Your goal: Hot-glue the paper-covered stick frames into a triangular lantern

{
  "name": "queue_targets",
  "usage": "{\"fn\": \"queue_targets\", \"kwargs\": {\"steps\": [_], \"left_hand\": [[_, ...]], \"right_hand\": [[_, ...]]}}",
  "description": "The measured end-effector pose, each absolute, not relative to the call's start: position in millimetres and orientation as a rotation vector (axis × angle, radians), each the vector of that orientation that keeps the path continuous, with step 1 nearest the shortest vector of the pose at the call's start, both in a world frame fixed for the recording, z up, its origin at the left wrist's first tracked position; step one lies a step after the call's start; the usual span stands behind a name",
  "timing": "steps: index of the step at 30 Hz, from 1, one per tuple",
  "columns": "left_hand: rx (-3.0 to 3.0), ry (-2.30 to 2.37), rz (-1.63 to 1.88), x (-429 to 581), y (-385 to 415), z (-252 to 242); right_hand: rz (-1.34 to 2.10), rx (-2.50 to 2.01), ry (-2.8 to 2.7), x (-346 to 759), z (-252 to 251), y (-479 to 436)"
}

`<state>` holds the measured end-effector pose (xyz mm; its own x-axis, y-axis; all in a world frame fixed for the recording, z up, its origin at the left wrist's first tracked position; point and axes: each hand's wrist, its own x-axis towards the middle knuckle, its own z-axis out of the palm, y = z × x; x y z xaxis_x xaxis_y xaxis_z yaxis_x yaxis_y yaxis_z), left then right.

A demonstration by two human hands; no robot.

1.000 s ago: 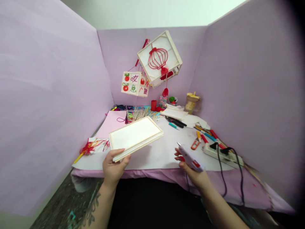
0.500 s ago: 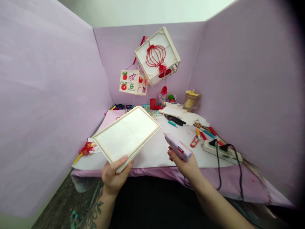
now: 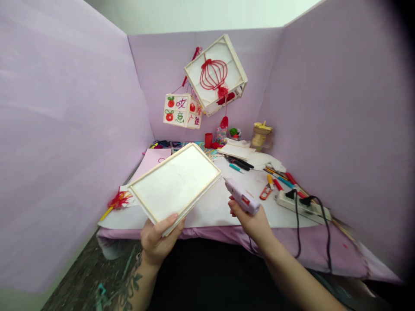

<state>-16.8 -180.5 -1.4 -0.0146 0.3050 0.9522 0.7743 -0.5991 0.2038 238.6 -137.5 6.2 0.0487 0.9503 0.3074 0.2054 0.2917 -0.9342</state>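
My left hand (image 3: pixel 162 239) grips the near corner of a white paper panel (image 3: pixel 177 181) edged with thin wooden strips. It is held tilted above the table, and at least one more panel layer shows beneath its right edge. In my right hand (image 3: pixel 251 218) is a lilac hot glue gun (image 3: pixel 241 196), fingers wrapped round its handle. Its nozzle points up and left, close to the panel's right corner; whether the two touch I cannot tell. The trigger is hidden by my fingers.
A white power strip (image 3: pixel 303 206) with black cables lies at the right edge. Nearby are a red utility knife (image 3: pixel 266 191), pliers (image 3: pixel 240 163) and a teal pen (image 3: pixel 236 168). Framed lanterns (image 3: pixel 215 75) hang at the back. Red yarn (image 3: pixel 119 199) lies at the left.
The panel in my left hand has shifted slightly right, narrowing the gap to the glue gun's nozzle. Both hands keep their holds.
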Motion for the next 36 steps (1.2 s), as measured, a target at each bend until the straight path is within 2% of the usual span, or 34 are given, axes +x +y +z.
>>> {"fn": "queue_targets", "kwargs": {"steps": [10,20,32,36], "left_hand": [[-1.963,-1.118,-1.698,-13,-183,-2],[-2.029,-0.987,-1.667,-5,-183,3],[-2.013,-1.017,-1.678,-7,-183,1],[-2.017,-1.033,-1.721,-6,-183,-1]], "right_hand": [[0.700,-0.995,-1.162,236,11,-122],[0.775,-0.911,-1.004,227,6,-96],[0.491,-0.999,-0.751,251,12,-93],[0.661,-0.951,-0.786,257,9,-91]]}}
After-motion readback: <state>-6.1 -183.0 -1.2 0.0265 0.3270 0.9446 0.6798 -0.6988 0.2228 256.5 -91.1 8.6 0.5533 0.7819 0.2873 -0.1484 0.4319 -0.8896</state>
